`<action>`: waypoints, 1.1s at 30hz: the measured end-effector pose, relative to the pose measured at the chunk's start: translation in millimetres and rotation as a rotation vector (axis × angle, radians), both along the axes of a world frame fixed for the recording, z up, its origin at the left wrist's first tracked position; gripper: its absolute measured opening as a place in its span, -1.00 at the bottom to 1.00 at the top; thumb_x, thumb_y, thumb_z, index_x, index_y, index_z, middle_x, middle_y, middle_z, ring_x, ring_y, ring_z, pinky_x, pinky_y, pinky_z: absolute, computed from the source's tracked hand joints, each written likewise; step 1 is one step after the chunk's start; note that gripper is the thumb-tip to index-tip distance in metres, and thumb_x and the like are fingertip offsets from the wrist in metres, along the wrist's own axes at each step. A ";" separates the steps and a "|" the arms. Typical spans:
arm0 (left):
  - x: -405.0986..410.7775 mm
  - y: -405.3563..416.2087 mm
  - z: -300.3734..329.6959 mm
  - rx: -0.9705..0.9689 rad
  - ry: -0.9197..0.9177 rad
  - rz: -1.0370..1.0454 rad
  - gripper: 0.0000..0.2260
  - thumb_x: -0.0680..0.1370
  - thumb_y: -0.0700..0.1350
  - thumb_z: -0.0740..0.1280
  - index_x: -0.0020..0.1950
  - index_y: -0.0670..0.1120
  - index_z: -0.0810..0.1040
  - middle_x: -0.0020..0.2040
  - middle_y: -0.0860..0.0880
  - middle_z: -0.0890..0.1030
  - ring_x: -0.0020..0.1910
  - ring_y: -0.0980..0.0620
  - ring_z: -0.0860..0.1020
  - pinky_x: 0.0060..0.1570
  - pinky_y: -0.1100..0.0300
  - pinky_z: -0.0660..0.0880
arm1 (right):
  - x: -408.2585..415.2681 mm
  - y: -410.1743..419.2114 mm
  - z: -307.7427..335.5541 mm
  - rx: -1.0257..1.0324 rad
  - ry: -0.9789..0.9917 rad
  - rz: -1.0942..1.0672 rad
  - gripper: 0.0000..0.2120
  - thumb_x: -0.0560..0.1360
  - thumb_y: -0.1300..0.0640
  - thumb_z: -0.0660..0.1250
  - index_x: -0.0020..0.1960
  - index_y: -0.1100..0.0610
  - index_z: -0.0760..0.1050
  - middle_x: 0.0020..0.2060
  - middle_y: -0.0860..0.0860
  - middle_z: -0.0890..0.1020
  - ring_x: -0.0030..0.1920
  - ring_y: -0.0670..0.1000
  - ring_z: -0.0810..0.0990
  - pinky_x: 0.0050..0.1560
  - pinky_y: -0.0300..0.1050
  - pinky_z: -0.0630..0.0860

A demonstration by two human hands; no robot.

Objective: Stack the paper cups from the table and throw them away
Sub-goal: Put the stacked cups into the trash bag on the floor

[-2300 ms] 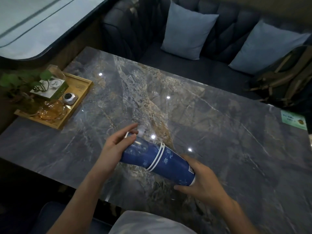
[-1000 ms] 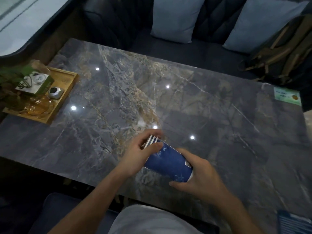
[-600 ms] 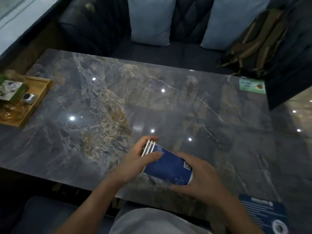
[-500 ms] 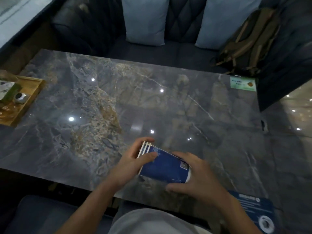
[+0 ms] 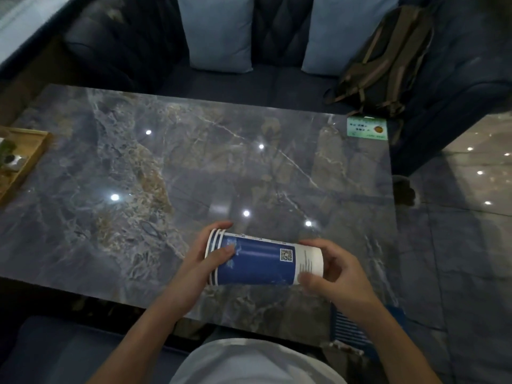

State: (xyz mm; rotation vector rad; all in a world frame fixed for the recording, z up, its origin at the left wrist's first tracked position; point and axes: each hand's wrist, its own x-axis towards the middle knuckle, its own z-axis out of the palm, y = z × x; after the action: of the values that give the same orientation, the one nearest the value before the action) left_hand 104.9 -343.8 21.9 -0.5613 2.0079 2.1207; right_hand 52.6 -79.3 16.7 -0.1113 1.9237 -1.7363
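A stack of blue paper cups (image 5: 257,260) with white rims lies sideways in both my hands, held just above the near part of the marble table (image 5: 194,167). The nested rims point left, the white base end points right. My left hand (image 5: 205,261) grips the rim end, thumb across the blue side. Around the base end curls my right hand (image 5: 338,275). A small square code mark shows on the outer cup.
A wooden tray (image 5: 25,159) with small items sits at the table's left edge. A green card (image 5: 367,128) lies at the far right corner. Beyond are a dark sofa, two blue cushions (image 5: 219,31) and a backpack (image 5: 388,56). A blue slatted bin (image 5: 352,331) stands low right.
The cups, apart as two groups at first, have been pushed fully into one short stack. The stack has turned level, and the view has swung right, showing floor and the blue bin.
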 end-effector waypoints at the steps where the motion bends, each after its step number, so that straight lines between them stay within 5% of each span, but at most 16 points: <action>1: -0.7 -2.5 -2.8 0.012 -0.016 -0.008 -0.52 0.29 0.17 0.45 0.20 0.21 0.55 0.18 0.00 0.61 0.09 0.08 0.63 -0.01 0.23 0.55 | 0.7 0.4 -0.7 -0.005 0.005 -0.006 -0.52 0.33 0.38 0.53 0.20 0.12 0.54 0.04 0.02 0.70 0.01 0.10 0.70 -0.13 -0.11 0.67; 5: -5.0 -9.0 -12.8 0.042 -0.046 -0.040 -0.34 0.19 0.33 0.52 0.24 0.16 0.54 0.19 -0.06 0.62 0.14 -0.07 0.63 0.08 0.04 0.55 | 1.4 -0.1 1.4 -0.023 0.030 -0.020 -0.44 0.26 0.25 0.59 0.22 0.08 0.53 0.11 0.09 0.66 0.08 0.15 0.67 0.01 0.01 0.67; 11: -13.6 -16.4 -19.8 0.101 -0.036 -0.053 -0.45 0.22 0.17 0.53 0.18 0.16 0.55 0.09 0.01 0.67 0.05 -0.04 0.68 -0.12 0.20 0.61 | -3.0 -7.2 3.5 -0.004 0.006 -0.035 -0.43 0.27 0.37 0.58 0.21 0.05 0.54 0.14 0.06 0.65 0.11 0.15 0.66 -0.01 -0.04 0.66; 15: -22.1 -23.9 -20.5 0.134 -0.005 -0.066 -0.47 0.24 0.11 0.53 0.19 0.12 0.55 0.07 -0.03 0.67 0.02 -0.05 0.68 -0.13 0.19 0.61 | -2.4 -16.7 8.3 -0.005 -0.035 -0.073 -0.46 0.32 0.25 0.56 0.25 0.06 0.50 0.11 0.04 0.64 0.12 0.10 0.66 -0.09 -0.10 0.66; 22: -36.7 -18.2 -28.3 0.188 0.008 -0.119 -0.32 0.19 0.24 0.59 0.24 0.07 0.52 0.09 -0.09 0.65 0.01 -0.04 0.66 -0.07 0.12 0.62 | -3.7 -20.4 17.9 -0.023 -0.088 -0.177 -0.54 0.34 0.15 0.57 0.19 -0.01 0.52 0.06 0.00 0.66 0.07 0.08 0.69 -0.15 -0.05 0.67; 28: -40.5 7.8 -30.1 0.168 0.042 -0.180 -0.37 0.28 0.01 0.50 0.33 -0.02 0.45 0.12 -0.09 0.63 0.03 0.03 0.65 -0.10 0.26 0.59 | -6.5 5.4 26.9 -0.021 -0.035 -0.140 -0.53 0.32 0.33 0.49 0.19 0.13 0.47 0.02 -0.03 0.67 0.06 0.10 0.68 -0.14 -0.09 0.68; 33: -43.7 42.3 -27.6 0.090 0.040 -0.216 -0.30 0.27 0.13 0.53 0.35 -0.02 0.42 0.18 -0.08 0.61 0.09 0.07 0.63 -0.01 0.26 0.57 | -7.9 45.6 21.5 -0.047 -0.027 -0.111 -0.50 0.34 0.48 0.47 0.20 0.19 0.46 0.05 0.00 0.65 0.09 0.19 0.65 -0.11 -0.03 0.69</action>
State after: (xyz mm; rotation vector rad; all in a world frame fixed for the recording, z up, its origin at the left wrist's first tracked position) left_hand 61.3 -301.5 -5.7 -0.2758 1.8851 2.0932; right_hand 44.7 -33.7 38.2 0.0018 1.9031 -1.8461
